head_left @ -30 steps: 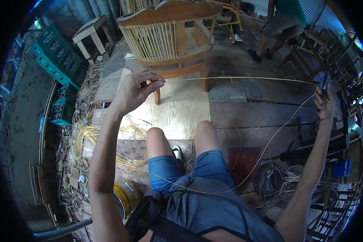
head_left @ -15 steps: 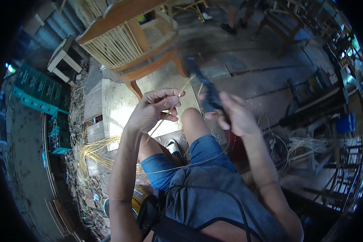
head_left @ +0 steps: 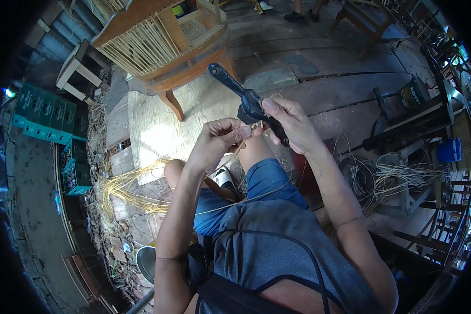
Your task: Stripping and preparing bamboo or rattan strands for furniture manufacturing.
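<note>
Our left grip (head_left: 220,140) pinches a pale strand (head_left: 237,152) beside the dark tool (head_left: 252,104) closed in our right grip (head_left: 293,124). We judge this strand unfinished, its length across the blue shorts (head_left: 271,177); a loose bundle (head_left: 121,189) lies untouched on the floor (head_left: 324,99); the chair back (head_left: 141,49) is strung.

Hand tool (head_left: 250,104): blue-black, within the grip
Cane strands (head_left: 115,189): golden, left of it
Shorts (head_left: 269,180): blue, below it

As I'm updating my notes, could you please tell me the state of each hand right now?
Left hand: closed, pinching a thin cane strip.
Right hand: closed, holding a dark hand tool.
</note>
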Motion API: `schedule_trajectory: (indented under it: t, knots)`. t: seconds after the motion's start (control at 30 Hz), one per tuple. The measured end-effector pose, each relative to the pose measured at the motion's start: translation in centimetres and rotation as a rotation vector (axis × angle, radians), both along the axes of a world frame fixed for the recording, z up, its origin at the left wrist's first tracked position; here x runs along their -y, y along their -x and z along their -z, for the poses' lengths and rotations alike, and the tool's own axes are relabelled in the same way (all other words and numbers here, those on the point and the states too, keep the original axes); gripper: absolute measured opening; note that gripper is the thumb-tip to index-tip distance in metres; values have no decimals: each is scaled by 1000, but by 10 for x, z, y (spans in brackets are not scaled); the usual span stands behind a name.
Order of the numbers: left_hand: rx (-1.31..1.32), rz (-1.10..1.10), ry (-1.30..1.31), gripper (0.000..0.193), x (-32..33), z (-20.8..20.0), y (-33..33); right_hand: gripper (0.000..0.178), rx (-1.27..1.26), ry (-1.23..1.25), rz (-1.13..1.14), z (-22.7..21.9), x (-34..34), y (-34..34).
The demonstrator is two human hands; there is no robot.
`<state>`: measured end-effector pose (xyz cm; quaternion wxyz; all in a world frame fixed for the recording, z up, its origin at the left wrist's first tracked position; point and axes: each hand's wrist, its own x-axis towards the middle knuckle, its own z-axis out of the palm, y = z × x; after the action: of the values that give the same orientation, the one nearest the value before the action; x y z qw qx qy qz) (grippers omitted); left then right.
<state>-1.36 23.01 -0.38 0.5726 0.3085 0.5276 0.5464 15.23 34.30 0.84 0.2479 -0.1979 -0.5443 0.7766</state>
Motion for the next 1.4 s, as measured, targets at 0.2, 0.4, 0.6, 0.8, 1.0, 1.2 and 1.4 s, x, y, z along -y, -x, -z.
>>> schedule_trajectory:
  t: [0.2, 0.4, 0.6, 0.8, 1.0, 1.2, 1.4]
  knots:
    - [19, -2, -16, 12, 2, 3, -7, 36, 52, -79, -15, 7, 0, -4]
    - [1, 15, -65, 14, -2, 19, -6, 36, 105, -55, 36, 9, 2, -5]
    - [225, -28, -37, 13, -6, 16, -4, 28, -42, 215, 158, 16, -3, -12]
    - [318, -291, -114, 12, -5, 0, 46, 37, -288, 495, 278, 28, -39, -49]
    - [387, -396, -368, 9, 20, 0, 152, 35, -480, 421, 387, 21, -83, -117]
    - [-80, -73, -235, 10, 0, -36, 80, 47, -49, 189, 209, -1, -73, -134]
    - [-334, 174, -189, 16, -27, -46, 7, 33, -265, 453, 115, 3, -19, -23]
